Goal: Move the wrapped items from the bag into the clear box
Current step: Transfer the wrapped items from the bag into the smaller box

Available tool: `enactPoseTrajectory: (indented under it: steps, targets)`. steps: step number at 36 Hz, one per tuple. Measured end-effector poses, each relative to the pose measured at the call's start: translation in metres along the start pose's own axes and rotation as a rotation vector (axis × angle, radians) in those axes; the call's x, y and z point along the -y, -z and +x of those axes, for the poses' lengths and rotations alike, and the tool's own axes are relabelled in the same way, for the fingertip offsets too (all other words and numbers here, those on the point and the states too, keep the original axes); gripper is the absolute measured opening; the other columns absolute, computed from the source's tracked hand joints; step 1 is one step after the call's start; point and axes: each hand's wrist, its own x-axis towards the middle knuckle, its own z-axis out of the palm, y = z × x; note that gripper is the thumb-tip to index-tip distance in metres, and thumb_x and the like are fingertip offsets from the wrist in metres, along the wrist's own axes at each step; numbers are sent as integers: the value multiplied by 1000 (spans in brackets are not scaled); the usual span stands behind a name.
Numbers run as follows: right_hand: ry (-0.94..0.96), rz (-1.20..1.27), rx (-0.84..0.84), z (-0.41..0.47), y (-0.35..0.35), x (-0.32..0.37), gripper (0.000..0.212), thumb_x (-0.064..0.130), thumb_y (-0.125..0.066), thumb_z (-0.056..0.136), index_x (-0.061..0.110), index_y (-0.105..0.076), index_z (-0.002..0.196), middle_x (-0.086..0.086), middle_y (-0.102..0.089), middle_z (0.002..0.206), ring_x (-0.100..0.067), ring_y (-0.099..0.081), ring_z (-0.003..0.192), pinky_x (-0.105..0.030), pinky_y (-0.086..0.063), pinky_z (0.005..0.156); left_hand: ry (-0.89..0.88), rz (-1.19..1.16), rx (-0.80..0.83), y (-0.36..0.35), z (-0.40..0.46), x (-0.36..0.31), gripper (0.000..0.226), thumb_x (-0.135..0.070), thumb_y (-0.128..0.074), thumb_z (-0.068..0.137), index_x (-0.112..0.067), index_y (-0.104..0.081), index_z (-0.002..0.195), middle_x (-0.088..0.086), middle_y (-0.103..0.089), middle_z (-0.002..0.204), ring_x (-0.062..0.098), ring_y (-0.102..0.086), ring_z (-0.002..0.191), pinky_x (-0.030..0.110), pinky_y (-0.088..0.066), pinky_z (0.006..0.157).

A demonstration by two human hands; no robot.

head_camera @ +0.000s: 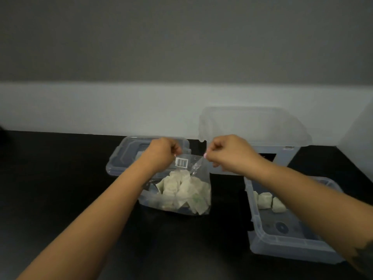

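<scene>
Both hands up at the bag's mouth: left hand point(161, 152) pinching the top edge near the barcode label point(181, 163), right hand point(228, 153) pinching the opposite top corner, each grip closed on the plastic, fingers curled tight. Clear bag point(177, 190) hanging between them, bottom resting on the dark tabletop point(60, 188) about midway along it, toward the back edge. Wrapped items point(181, 190) heaped in the bag's lower half, pale and jumbled, directly below both grips. Clear box point(288, 245) sitting toward the tabletop's right edge, nearer the front, lid off, three or so wrapped pieces point(266, 200) already lying in its far end. Plenty left in the bag, so the job looks early to midway. Key relation for the coming move: the box lies to the right of the bag and a little nearer the person, right under the right forearm, so the right hand looks the natural one to carry across while the left keeps the bag upright. Mouth seemingly being pulled apart; whether it is fully open, cannot tell. Behind the bag, a flat clear lid point(129, 156) on the tabletop; at the back right, a larger lidded bin point(258, 126) against the wall.
</scene>
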Motion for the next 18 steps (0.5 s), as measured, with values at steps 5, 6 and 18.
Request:
enactPoseTrajectory:
  steps: [5,6,18]
  targets:
    - [230,-214,34,33,-67,26,18,6,-55,81,20,-65,87,5,-65,82,-14,-58,77,-24,-44,70,-28,483,351,-11,7,15,31,-4,-41,95,-6,-58,121,7,-57,128,25,-54,117,29,-41,95]
    - [247,-268,68,40,-79,26,20,2,-52,80,19,-62,85,1,-67,86,-17,-59,78,-28,-47,70,-68,543,378,-16,7,19,30,-2,-40,94,-3,-57,119,10,-57,128,26,-53,116,30,-40,95]
    - [3,-841,428,55,-126,8,23,5,-48,93,9,-64,110,-9,-62,114,-24,-56,93,-29,-41,73,111,612,696,-81,44,66,63,-9,-62,85,-21,-38,142,4,-41,142,25,-48,122,39,-42,104]
